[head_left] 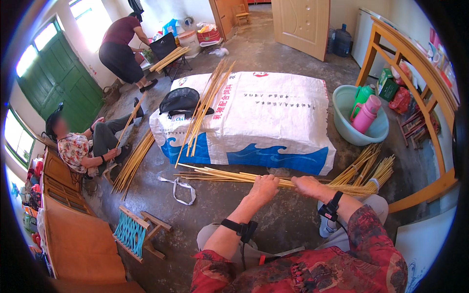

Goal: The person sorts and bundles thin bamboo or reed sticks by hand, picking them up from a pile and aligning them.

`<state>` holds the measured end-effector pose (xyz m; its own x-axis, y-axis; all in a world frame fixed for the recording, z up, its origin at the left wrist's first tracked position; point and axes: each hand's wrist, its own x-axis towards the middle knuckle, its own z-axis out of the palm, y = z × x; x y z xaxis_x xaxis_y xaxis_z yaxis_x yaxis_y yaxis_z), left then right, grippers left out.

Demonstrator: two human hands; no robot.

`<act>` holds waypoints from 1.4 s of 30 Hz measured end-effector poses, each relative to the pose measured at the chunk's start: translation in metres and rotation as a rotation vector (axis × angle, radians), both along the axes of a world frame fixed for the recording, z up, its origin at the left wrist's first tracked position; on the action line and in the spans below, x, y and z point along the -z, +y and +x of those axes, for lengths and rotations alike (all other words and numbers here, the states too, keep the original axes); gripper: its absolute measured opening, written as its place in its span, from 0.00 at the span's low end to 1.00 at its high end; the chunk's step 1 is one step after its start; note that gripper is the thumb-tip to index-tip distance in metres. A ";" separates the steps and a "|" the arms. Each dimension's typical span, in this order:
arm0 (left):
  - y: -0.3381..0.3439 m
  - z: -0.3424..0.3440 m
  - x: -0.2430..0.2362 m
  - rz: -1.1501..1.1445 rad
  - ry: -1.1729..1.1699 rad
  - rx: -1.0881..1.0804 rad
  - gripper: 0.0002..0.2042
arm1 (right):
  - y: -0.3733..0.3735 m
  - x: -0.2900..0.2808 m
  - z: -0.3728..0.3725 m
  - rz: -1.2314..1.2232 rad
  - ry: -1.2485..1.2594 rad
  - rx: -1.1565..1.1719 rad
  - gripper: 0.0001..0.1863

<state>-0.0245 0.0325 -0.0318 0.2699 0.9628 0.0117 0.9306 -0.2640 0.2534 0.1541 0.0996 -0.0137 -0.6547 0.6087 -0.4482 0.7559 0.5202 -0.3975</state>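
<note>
My left hand (264, 189) is closed on a sheaf of long pale straw stalks (224, 176) held crosswise low in front of me. My right hand (305, 185) grips the same stalks further right, near their bushier ends. Just beyond lies a low block covered in white woven sacking (278, 117) with blue wave bands; loose stalks (205, 112) and a black mesh cap (178, 100) rest on it. More straw bundles (383, 171) lie on the floor to my right, and a white strap (181, 195) lies left of my hands.
A seated person (78, 151) at left holds a stalk near another bundle (132, 161); another person (122, 44) bends at the back. A basin (344, 127) with flasks and a wooden frame (439, 195) stand at right, a folding stool (132, 232) and wooden cabinet (73, 244) at lower left.
</note>
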 end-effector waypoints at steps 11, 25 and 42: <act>-0.008 0.005 -0.014 -0.170 -0.057 0.071 0.12 | 0.009 0.022 -0.007 0.032 0.016 -0.051 0.11; -0.010 0.005 -0.021 -0.193 -0.078 0.048 0.12 | 0.013 0.044 -0.018 0.097 0.013 -0.084 0.12; -0.012 0.002 -0.023 -0.241 -0.084 0.029 0.12 | 0.009 0.051 -0.025 0.100 0.034 -0.144 0.11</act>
<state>-0.0223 0.0203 -0.0092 0.3054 0.9323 -0.1939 0.8965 -0.2129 0.3885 0.1295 0.1082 -0.0646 -0.7518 0.5484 -0.3662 0.6580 0.6603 -0.3620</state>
